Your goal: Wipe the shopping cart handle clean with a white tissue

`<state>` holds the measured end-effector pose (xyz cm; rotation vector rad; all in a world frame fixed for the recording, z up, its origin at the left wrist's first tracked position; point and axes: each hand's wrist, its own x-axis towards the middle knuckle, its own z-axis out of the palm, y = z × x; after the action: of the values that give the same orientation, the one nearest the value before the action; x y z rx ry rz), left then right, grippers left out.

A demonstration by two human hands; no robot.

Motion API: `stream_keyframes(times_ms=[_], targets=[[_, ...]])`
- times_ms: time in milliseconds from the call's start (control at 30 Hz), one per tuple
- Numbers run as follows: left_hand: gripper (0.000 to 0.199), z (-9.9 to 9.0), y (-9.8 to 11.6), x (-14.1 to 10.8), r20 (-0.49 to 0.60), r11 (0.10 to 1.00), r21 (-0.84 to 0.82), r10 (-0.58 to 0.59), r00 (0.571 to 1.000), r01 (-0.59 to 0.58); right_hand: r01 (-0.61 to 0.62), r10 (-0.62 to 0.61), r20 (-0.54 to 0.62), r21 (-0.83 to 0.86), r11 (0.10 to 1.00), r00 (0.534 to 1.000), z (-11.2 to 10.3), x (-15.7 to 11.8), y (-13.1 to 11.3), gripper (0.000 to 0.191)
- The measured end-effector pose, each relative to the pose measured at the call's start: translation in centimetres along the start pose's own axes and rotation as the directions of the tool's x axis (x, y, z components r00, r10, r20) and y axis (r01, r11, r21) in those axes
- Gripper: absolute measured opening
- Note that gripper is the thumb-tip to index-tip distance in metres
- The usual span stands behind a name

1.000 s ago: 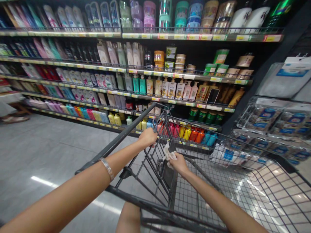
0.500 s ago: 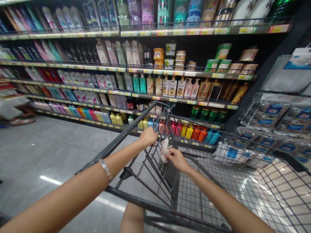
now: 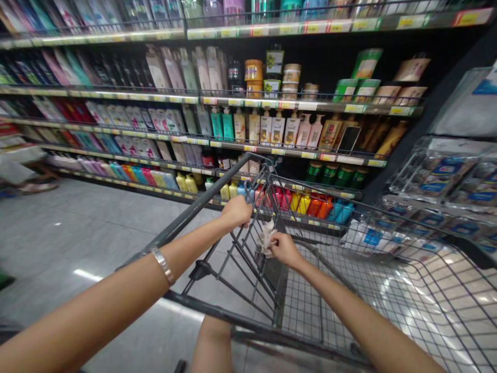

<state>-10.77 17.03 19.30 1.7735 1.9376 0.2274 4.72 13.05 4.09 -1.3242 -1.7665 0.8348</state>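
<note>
Off-white cloth [image 3: 267,238], crumpled and thin, is pinched between the thumb and fingers of the right hand [image 3: 286,249], against or just beside the wire panel [image 3: 256,269] of the dark shopping cart [image 3: 194,210]; whether it touches the bars I cannot tell. It looks light, limp and hard to damage, so bunching it in the fingertips should serve well. The left hand [image 3: 236,211] is curled in a fist at the panel's upper part, apparently around a bar, though its fingers are mostly hidden. The panel seems stiff and smooth, probably best held by a bar near its top edge. Beyond the cart, bottles [image 3: 277,129] line the shelves [image 3: 272,152], and packets [image 3: 446,178] hang at the right.
</note>
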Motion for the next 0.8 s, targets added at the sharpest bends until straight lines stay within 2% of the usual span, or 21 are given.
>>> stream_keyframes(times_ms=[100,200,267,400,533,667,800], targets=[[0.027,-0.1,0.1,-0.1,0.007,0.999,-0.036,-0.01,1.0,0.011,-0.072,0.071,-0.011,-0.004,0.997,0.997,0.4,-0.6,1.2,0.022],[0.028,-0.1,0.2,-0.2,0.012,0.998,-0.063,-0.003,1.0,0.004,-0.068,0.073,-0.062,0.066,0.995,0.995,0.6,-0.6,1.5,0.028],[0.028,-0.2,0.3,-0.2,0.013,0.998,-0.06,-0.002,1.0,0.003,-0.038,0.049,-0.085,0.122,0.992,0.995,0.6,-0.1,0.7,0.033],[0.028,-0.3,0.4,-0.4,0.003,1.0,-0.024,-0.008,1.0,0.008,0.072,-0.051,-0.126,0.175,0.982,0.991,0.2,0.9,-1.5,0.027],[0.029,-0.2,0.3,-0.3,-0.006,1.0,0.009,-0.003,1.0,0.003,0.064,-0.046,-0.14,0.131,0.989,0.989,0.2,1.3,-2.3,0.023],[0.028,0.0,0.0,0.1,0.007,1.0,-0.003,0.008,1.0,-0.008,0.044,-0.034,-0.179,0.05,0.998,0.983,0.5,1.4,-2.3,0.009],[0.028,0.1,-0.1,0.3,0.006,1.0,-0.002,0.007,1.0,-0.007,0.016,-0.009,-0.186,0.037,0.999,0.983,0.6,1.5,-2.4,0.008]])
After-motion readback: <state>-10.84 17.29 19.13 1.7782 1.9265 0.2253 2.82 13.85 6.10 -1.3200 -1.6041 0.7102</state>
